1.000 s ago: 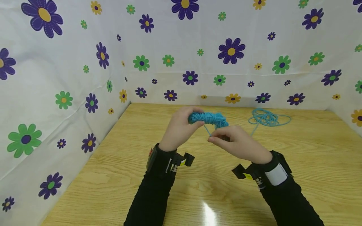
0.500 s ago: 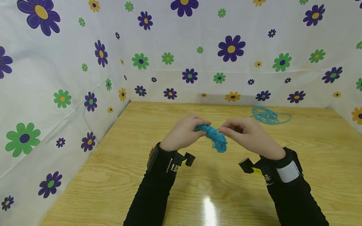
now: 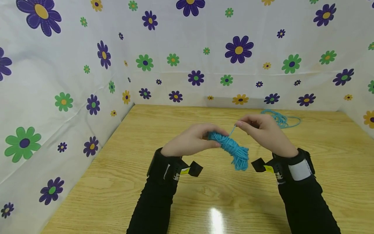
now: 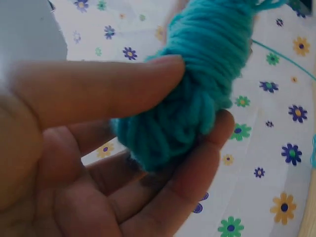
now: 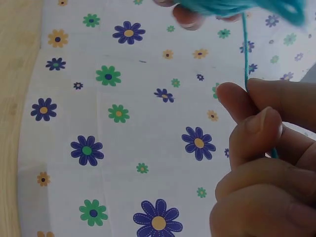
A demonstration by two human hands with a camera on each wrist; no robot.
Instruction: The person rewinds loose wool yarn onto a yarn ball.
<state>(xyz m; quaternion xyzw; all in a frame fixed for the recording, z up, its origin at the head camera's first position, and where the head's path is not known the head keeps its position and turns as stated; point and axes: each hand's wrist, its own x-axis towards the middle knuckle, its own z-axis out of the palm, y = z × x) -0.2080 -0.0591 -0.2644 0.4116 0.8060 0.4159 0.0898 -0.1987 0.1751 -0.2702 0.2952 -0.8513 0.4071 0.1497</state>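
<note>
The left hand (image 3: pixel 194 141) grips one end of a bundle of blue yarn (image 3: pixel 232 148), its thumb on the near side and its fingers curled round the far side. From those fingertips the bundle slants across to the left hand's right and toward the person, its looped other end sticking out free, nearer the person than either hand's fingertips. A wrapped band of yarn circles its middle.

The right hand (image 3: pixel 264 133) pinches a single strand (image 5: pixel 246 49) between thumb and forefinger; the strand runs taut from the bundle just beside the left hand's fingertips, and a bit of it shows again among the right hand's lower fingers. The bundle lies between the two hands, apart from the right one.

Just beyond the right hand, partly hidden by it, a loose tangle of blue yarn (image 3: pixel 281 121) rests on the table (image 3: pixel 117 169). Farther past both hands hangs a flowered cloth (image 3: pixel 163 42).
</note>
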